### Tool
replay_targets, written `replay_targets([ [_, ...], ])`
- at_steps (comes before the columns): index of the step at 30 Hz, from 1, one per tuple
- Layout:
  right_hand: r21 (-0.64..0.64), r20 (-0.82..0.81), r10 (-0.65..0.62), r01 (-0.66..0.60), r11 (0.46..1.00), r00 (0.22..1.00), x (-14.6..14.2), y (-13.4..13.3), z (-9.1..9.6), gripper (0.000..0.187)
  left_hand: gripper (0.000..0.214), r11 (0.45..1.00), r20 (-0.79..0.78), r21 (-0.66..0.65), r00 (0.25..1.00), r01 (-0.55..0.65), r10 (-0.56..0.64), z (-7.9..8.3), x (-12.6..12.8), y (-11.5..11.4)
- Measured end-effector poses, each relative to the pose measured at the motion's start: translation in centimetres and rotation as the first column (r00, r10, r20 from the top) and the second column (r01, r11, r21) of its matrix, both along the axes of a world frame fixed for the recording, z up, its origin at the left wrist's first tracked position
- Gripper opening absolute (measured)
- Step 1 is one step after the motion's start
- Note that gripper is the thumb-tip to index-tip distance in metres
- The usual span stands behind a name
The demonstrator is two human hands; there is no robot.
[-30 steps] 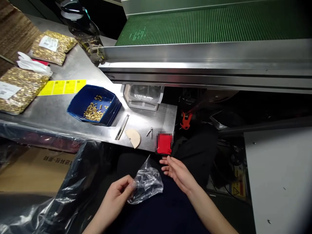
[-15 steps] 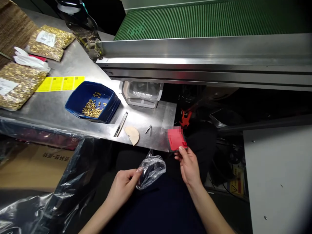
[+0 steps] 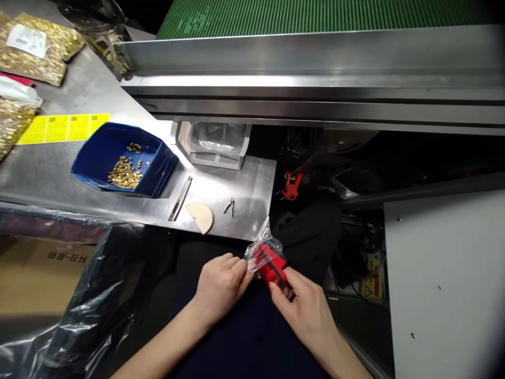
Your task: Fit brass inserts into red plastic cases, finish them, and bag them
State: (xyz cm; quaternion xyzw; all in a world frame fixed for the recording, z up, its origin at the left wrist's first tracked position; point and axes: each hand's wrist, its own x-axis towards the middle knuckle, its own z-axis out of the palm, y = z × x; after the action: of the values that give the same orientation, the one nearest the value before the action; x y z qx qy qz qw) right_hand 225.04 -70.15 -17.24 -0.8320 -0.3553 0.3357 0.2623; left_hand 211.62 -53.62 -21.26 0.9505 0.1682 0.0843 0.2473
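Observation:
Over my lap, my left hand (image 3: 224, 281) pinches the edge of a clear plastic bag (image 3: 266, 231). A red and black block-like device (image 3: 270, 266) sits partly inside the bag, its far end covered by the film. My right hand (image 3: 302, 295) grips the near end of this device between thumb and fingers. What kind of device it is cannot be made out. Just beyond the hands, on the metal table, lie a small metal tool with two legs (image 3: 230, 207), a pale half-round piece (image 3: 201, 217) and a slim utility knife (image 3: 180, 198).
A blue bin (image 3: 158, 168) with small brass parts stands on the table, beside a grey bin (image 3: 240, 155) lined with plastic. Yellow labels (image 3: 63, 128) and bags of brass parts (image 3: 59, 47) lie left. A metal conveyor rail (image 3: 276, 63) crosses behind. An orange-red clamp-like thing (image 3: 292, 186) hangs right.
My right hand has brought the red device left and down to the bag, and its far end is now in the film. My left hand moved right with the bag. The view shifted slightly.

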Motion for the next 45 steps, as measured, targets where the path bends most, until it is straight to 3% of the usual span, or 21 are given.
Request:
replay_targets([
  [3,0.029,-0.184,-0.189,0.197,0.980,0.965,0.6,0.1,0.0,0.019,0.026,0.999,-0.040,0.032,0.999,-0.013,0.015,0.6,1.2,-0.3],
  [7,0.071,-0.382,-0.233,0.280,0.957,0.894,0.8,0.5,-0.6,0.026,0.017,1.000,-0.038,-0.003,0.999,0.016,-0.016,0.8,2.9,-0.9],
  [10,0.099,-0.455,-0.251,0.328,0.939,0.854,1.3,1.0,-1.7,0.029,0.019,0.985,0.006,-0.134,0.994,0.106,-0.106,1.4,3.8,-1.5],
  [12,0.145,-0.476,-0.274,0.382,0.913,0.836,1.7,1.5,-2.6,0.029,0.020,0.935,-0.004,-0.338,0.993,0.110,-0.118,2.1,4.1,-1.7],
  [14,0.192,-0.477,-0.321,0.453,0.871,0.818,2.0,2.0,-3.2,0.029,0.023,0.829,-0.058,-0.557,0.993,0.055,-0.105,3.0,4.2,-1.5],
  [16,0.231,-0.480,-0.339,0.489,0.841,0.809,1.9,2.3,-3.5,0.029,0.027,0.725,-0.111,-0.688,0.988,0.002,-0.108,3.5,4.1,-1.1],
  [17,0.247,-0.486,-0.335,0.495,0.833,0.807,1.8,2.4,-3.5,0.028,0.028,0.706,-0.128,-0.708,0.987,-0.021,-0.099,3.6,4.0,-0.9],
  [19,0.273,-0.504,-0.334,0.514,0.814,0.797,1.4,2.4,-3.6,0.026,0.027,0.727,-0.152,-0.683,0.988,-0.076,-0.039,3.3,3.5,-0.7],
  [22,0.296,-0.546,-0.384,0.600,0.743,0.745,0.7,2.3,-3.7,0.025,0.021,0.818,-0.147,-0.554,0.985,-0.155,0.087,2.5,2.7,-0.9],
  [24,0.300,-0.562,-0.409,0.638,0.709,0.719,0.4,2.3,-4.0,0.029,0.016,0.866,-0.095,-0.483,0.991,-0.126,0.092,2.1,2.2,-1.5],
  [26,0.262,-0.509,-0.425,0.605,0.752,0.748,0.3,2.5,-4.2,0.034,0.014,0.903,0.014,-0.431,1.000,-0.006,0.014,2.0,1.9,-2.1],
  [28,0.167,-0.414,-0.395,0.495,0.853,0.820,0.4,2.7,-4.3,0.038,0.014,0.900,0.114,-0.426,0.992,0.096,-0.052,2.1,2.0,-2.2],
  [29,0.120,-0.361,-0.355,0.421,0.899,0.862,0.5,2.9,-4.2,0.039,0.014,0.879,0.126,-0.469,0.992,0.086,-0.030,2.2,2.1,-2.0],
  [31,0.079,-0.232,-0.245,0.269,0.960,0.942,0.7,3.2,-3.7,0.038,0.016,0.758,0.057,-0.650,0.990,-0.061,0.128,2.5,2.7,-1.0],
  [33,0.060,-0.045,-0.109,0.112,0.992,0.993,0.8,3.5,-2.9,0.032,0.023,0.505,-0.077,-0.836,0.957,-0.215,0.279,2.6,3.4,0.5],
  [35,0.019,0.140,0.030,-0.033,0.999,0.990,1.0,3.7,-1.9,0.023,0.032,0.271,-0.162,-0.927,0.927,-0.260,0.337,2.4,4.1,2.0],
  [37,-0.017,0.263,0.150,-0.151,0.988,0.953,1.3,3.7,-0.8,0.013,0.037,0.162,-0.204,-0.949,0.918,-0.271,0.340,2.2,4.5,3.1],
  [39,0.010,0.341,0.229,-0.247,0.969,0.912,1.8,3.5,0.1,0.007,0.036,0.130,-0.245,-0.947,0.921,-0.295,0.301,1.9,4.5,3.9],
  [41,0.077,0.390,0.285,-0.339,0.938,0.875,2.4,3.1,0.7,0.012,0.032,0.179,-0.265,-0.933,0.934,-0.311,0.242,1.8,4.2,4.2],
  [42,0.117,0.418,0.299,-0.377,0.919,0.858,2.6,2.9,1.0,0.016,0.028,0.270,-0.265,-0.907,0.936,-0.324,0.232,1.8,4.0,4.3],
  [45,0.222,0.500,0.294,-0.449,0.865,0.814,3.0,2.3,1.4,0.022,0.014,0.690,-0.197,-0.627,0.930,-0.362,0.309,2.1,3.5,3.9],
])
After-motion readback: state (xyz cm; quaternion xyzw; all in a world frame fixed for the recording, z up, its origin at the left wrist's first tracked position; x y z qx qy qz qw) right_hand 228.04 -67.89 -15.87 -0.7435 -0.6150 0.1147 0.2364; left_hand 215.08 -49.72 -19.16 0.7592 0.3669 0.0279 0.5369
